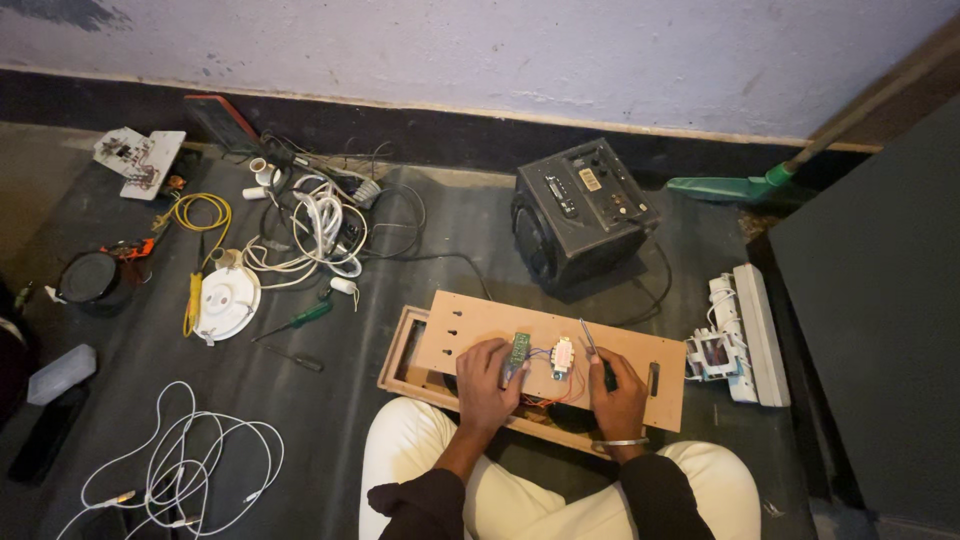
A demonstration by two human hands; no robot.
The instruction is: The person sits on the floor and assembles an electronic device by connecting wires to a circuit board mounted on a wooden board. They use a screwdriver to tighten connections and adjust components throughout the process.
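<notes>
From the head camera I see my left hand (487,372) closed around a small green circuit board (519,350), pressing it onto the wooden panel (470,322) that lies across an open wooden box (398,352) just in front of my knees. My right hand (620,396) grips a screwdriver (592,345) with its tip raised over the panel, beside a small white part (562,356) with red and blue wires. A black speaker box (580,212) stands behind the panel, and a green-handled screwdriver (300,319) lies to the left.

Left hand (487,372) holds circuit board (519,352); right hand (618,390) grips screwdriver (597,354).
</notes>
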